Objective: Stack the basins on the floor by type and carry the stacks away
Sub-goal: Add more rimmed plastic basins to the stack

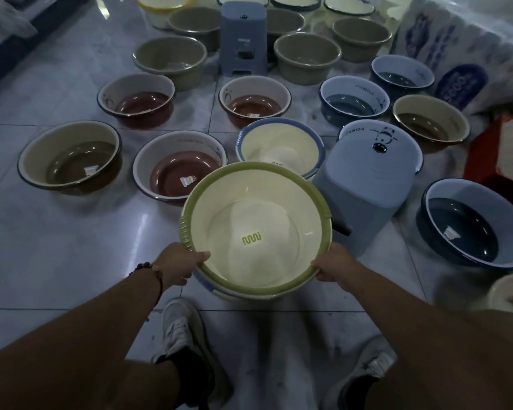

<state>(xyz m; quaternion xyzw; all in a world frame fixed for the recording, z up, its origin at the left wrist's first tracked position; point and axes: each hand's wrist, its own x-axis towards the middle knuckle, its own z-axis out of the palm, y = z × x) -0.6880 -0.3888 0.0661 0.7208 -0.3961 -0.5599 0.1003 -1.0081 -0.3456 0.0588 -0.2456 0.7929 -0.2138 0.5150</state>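
A cream basin with a green rim (255,226) sits nested on top of a cream basin with a blue rim (216,287), whose edge shows beneath it. My left hand (179,263) grips the near left rim and my right hand (335,269) grips the near right rim of this stack. Just beyond lies another cream basin with a blue rim (280,147) on the floor. Basins with red-brown bottoms (178,167), brown bottoms (70,158) and dark blue bottoms (471,224) lie spread over the tiled floor.
A blue-grey plastic stool (367,184) lies tipped to the right of the stack; a second one (243,39) stands further back among olive basins (171,60). Printed white sacks (462,60) and a red crate (486,155) line the right. My shoes (184,329) are below the stack.
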